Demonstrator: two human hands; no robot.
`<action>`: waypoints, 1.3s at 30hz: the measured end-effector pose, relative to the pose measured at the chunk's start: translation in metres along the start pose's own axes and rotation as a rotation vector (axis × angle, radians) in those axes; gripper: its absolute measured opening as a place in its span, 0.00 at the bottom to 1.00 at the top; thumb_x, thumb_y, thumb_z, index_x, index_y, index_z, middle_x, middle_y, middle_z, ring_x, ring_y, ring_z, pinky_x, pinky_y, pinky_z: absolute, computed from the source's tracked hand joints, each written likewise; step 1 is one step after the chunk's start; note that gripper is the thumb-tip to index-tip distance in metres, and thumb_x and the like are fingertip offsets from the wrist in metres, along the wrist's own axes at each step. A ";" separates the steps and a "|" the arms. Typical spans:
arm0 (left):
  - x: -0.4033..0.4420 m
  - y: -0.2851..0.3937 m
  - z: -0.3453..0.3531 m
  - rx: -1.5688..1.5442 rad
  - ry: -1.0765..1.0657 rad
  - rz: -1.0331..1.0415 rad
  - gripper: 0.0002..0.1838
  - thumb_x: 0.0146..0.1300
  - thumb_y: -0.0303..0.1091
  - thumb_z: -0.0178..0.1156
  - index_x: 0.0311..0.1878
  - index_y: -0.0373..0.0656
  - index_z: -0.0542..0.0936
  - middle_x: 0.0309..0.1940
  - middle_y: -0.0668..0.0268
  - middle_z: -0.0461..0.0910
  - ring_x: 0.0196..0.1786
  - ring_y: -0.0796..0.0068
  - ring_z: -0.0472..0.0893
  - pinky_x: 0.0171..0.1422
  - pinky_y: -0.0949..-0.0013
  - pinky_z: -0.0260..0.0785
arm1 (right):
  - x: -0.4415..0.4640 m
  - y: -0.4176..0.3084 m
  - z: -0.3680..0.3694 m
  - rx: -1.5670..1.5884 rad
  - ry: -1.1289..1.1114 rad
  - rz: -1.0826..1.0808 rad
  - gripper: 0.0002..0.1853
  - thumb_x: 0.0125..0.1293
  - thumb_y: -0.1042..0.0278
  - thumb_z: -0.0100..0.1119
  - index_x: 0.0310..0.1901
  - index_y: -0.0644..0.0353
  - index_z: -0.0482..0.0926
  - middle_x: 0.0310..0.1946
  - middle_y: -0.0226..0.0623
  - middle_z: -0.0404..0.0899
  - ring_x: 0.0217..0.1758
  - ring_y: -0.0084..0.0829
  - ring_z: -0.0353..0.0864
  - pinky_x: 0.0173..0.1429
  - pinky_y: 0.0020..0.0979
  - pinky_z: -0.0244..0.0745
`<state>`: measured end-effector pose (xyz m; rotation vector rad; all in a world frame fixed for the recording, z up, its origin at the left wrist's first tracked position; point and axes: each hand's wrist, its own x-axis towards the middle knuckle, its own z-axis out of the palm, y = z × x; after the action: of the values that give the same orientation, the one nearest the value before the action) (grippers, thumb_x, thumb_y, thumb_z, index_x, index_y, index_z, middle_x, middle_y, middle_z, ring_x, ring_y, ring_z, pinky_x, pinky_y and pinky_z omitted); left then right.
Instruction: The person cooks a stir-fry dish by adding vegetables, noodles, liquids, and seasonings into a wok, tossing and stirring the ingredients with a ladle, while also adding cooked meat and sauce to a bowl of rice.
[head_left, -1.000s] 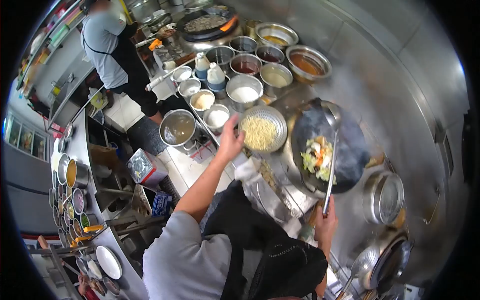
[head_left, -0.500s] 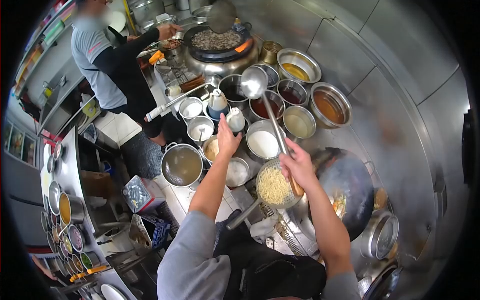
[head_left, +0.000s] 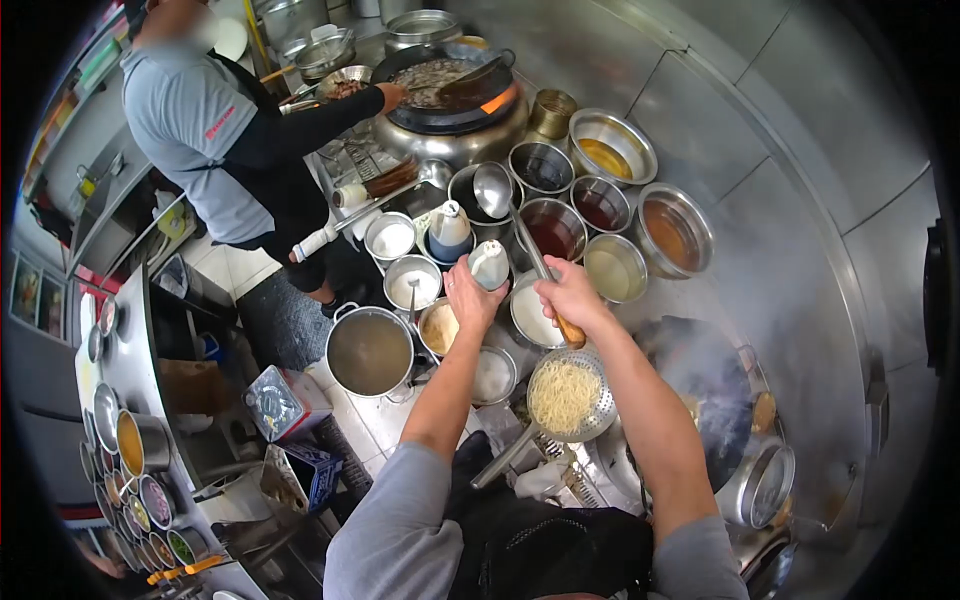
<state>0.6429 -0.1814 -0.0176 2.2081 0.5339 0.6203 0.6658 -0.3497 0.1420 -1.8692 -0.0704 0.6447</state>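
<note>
My left hand (head_left: 470, 298) is wrapped round a translucent squeeze bottle (head_left: 489, 264) with a white top. A second squeeze bottle (head_left: 449, 230), holding dark liquid, stands just beyond it. In my right hand (head_left: 570, 300) is the wooden-ended handle of a long metal ladle (head_left: 493, 188). The ladle's bowl hangs over a pot of dark sauce (head_left: 470, 192). Below my right hand, pale noodles (head_left: 566, 394) lie in a perforated strainer (head_left: 600, 412). To the right, steam rises from a large dark wok (head_left: 690, 345), partly hidden by my forearm.
Pots of red liquid (head_left: 560, 225) and white powder (head_left: 390, 236) crowd around my hands. A pot of cloudy liquid (head_left: 370, 350) stands at left. A co-worker (head_left: 195, 130) reaches over another wok (head_left: 440, 75) at the back. Ingredient tins (head_left: 140, 440) line the left counter.
My left hand, open before, has closed round the squeeze bottle. My right hand and the ladle have moved away from me and slightly left. The co-worker's arm has lowered toward the back wok.
</note>
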 end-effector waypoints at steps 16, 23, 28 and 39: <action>-0.062 0.055 -0.139 -0.492 0.200 0.125 0.56 0.37 0.39 0.87 0.69 0.38 0.65 0.60 0.54 0.71 0.63 0.56 0.75 0.70 0.56 0.69 | -0.052 -0.015 -0.011 0.338 -0.011 -0.003 0.43 0.72 0.73 0.63 0.83 0.61 0.51 0.29 0.33 0.76 0.20 0.22 0.75 0.21 0.28 0.70; -0.118 0.044 -0.203 -0.558 -0.075 -0.055 0.56 0.39 0.40 0.87 0.70 0.37 0.62 0.61 0.54 0.73 0.62 0.61 0.78 0.68 0.58 0.73 | -0.064 -0.011 -0.018 0.346 -0.017 -0.066 0.42 0.72 0.73 0.62 0.82 0.64 0.51 0.28 0.33 0.76 0.21 0.23 0.76 0.21 0.29 0.72; -0.140 0.037 -0.223 -0.595 -0.146 -0.114 0.56 0.40 0.39 0.86 0.70 0.39 0.62 0.61 0.55 0.74 0.62 0.63 0.79 0.67 0.58 0.74 | -0.070 -0.006 -0.019 0.326 -0.002 -0.089 0.43 0.71 0.73 0.62 0.82 0.68 0.51 0.26 0.34 0.77 0.21 0.25 0.77 0.21 0.31 0.73; -0.166 0.025 -0.238 -0.468 -0.178 -0.032 0.54 0.40 0.38 0.86 0.69 0.39 0.63 0.59 0.57 0.76 0.61 0.64 0.80 0.66 0.59 0.75 | -0.075 0.010 -0.015 0.189 0.052 -0.111 0.41 0.73 0.72 0.61 0.82 0.66 0.52 0.24 0.31 0.77 0.19 0.22 0.76 0.21 0.30 0.74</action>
<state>0.3767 -0.1546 0.0983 1.7850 0.2944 0.4693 0.6064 -0.3918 0.1670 -1.6859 -0.0763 0.5079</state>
